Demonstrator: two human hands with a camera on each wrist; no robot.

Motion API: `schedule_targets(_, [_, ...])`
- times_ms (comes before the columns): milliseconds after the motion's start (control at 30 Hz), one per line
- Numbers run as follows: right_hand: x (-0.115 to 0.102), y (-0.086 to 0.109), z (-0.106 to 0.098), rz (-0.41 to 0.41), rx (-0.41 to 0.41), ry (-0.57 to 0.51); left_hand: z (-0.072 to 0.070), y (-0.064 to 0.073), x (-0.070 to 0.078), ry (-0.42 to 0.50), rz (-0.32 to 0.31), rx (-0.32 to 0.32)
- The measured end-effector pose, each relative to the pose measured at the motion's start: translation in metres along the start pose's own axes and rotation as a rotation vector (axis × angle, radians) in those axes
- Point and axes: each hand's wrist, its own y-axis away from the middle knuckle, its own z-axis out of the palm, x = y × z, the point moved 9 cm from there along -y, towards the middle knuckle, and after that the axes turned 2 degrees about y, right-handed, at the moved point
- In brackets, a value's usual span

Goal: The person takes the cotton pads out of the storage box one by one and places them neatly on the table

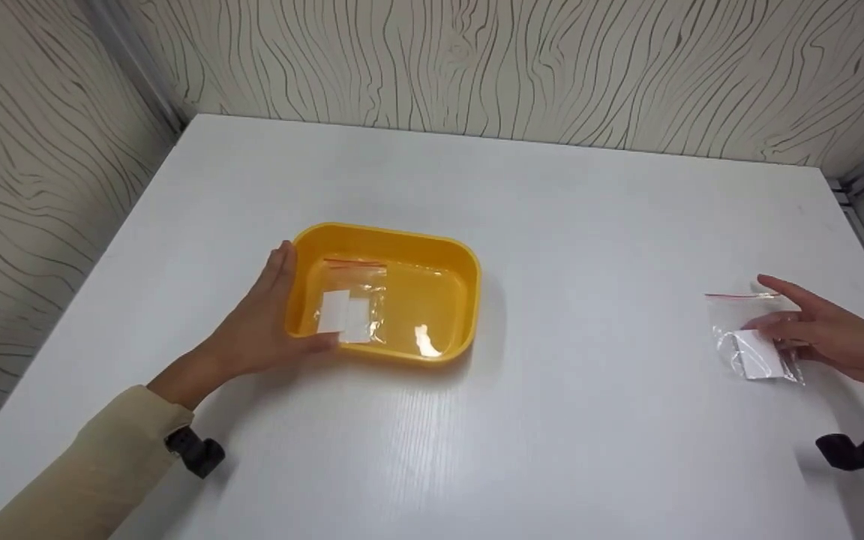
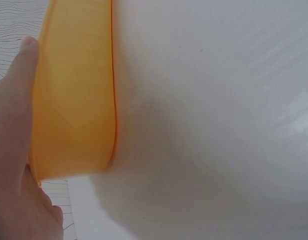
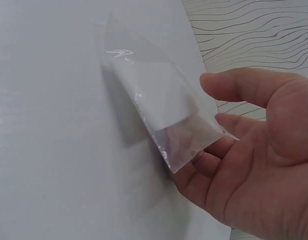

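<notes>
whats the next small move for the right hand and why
Probably bring the thumb of the right hand in to pinch the clear bag: in the right wrist view it looks apart from the bag, while other fingers curl behind. The left hand grips the yellow container, so the right must likely manage alone.

The tray (image 1: pixel 421 300) is yellow, the bags (image 1: pixel 738 326) clear and red-striped.

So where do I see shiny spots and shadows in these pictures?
Head view: a white glare spot inside the yellow tray, and a fainter sheen on the white table nearer the camera; left wrist view: a broad, soft-edged shadow beside the tray, and a pale sheen towards the right edge; right wrist view: small glints on the clear bag, with a blurry shadow to its left.
</notes>
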Motion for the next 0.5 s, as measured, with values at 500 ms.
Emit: schedule_targets(500, [-0.0047, 0.0023, -0.0015, 0.075, 0.019, 0.163, -0.0004, 0.0002, -0.0008, -0.004, 0.017, -0.003])
